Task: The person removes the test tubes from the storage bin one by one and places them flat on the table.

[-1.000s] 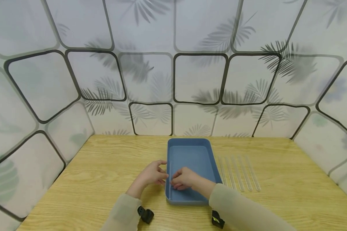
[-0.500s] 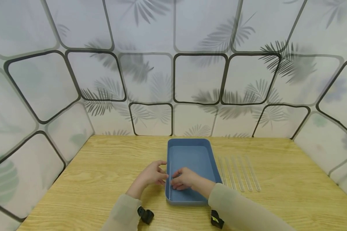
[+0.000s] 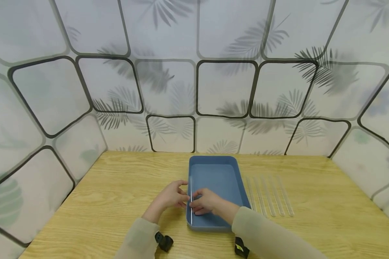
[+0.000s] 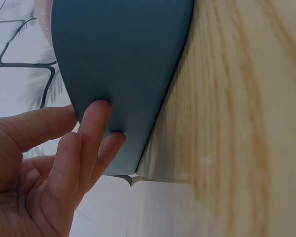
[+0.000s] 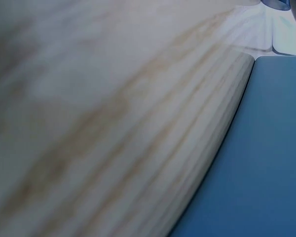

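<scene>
A blue rectangular tray (image 3: 218, 180) lies on the wooden table. Along the inside of its left wall runs a thin clear rod (image 3: 191, 218), pinched by the fingertips of my right hand (image 3: 207, 201), which reaches into the tray. My left hand (image 3: 171, 195) is at the tray's left side. In the left wrist view, fingers of that hand (image 4: 47, 170) touch the tray's outer wall (image 4: 121, 64), and the thumb side is near its rim. The right wrist view shows mostly the tray's wall (image 5: 256, 158) and blurred tabletop; its grip is out of sight there.
Several clear rods (image 3: 269, 198) lie side by side on the table just right of the tray, partly near my right forearm. A patterned cloth wall (image 3: 227, 133) closes off the back and both sides. Wood tabletop (image 3: 129, 183) extends left of the tray.
The clear rod has shifted slightly toward the tray's left wall and now catches the light more brightly. Both hands stay in nearly the same place; the head view has shifted a little.
</scene>
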`<move>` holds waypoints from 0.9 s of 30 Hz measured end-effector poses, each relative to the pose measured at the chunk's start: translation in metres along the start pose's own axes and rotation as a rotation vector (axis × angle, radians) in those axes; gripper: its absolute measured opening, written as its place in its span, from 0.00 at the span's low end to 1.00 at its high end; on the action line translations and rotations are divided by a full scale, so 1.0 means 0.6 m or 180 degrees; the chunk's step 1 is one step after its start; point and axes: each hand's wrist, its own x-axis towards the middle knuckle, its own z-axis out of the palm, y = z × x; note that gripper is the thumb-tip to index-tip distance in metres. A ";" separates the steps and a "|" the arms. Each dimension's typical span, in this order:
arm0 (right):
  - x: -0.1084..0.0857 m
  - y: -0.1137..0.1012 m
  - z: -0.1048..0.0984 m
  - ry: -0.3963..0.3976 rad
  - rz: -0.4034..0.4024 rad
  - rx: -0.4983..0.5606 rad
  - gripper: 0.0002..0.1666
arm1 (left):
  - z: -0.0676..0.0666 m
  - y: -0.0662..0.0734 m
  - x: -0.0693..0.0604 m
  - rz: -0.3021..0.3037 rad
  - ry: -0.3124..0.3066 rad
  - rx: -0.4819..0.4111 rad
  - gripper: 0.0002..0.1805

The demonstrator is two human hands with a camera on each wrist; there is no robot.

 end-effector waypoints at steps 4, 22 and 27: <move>-0.001 0.000 0.000 -0.0001 -0.0004 0.0021 0.19 | 0.000 0.002 -0.001 -0.0010 0.0001 0.0005 0.30; -0.005 -0.001 0.002 0.0024 -0.0018 0.0231 0.18 | 0.000 -0.001 0.001 0.0015 -0.0006 0.0020 0.30; -0.010 -0.011 -0.004 0.0059 -0.0087 0.0195 0.18 | -0.001 0.002 0.000 -0.0019 -0.0008 0.0000 0.30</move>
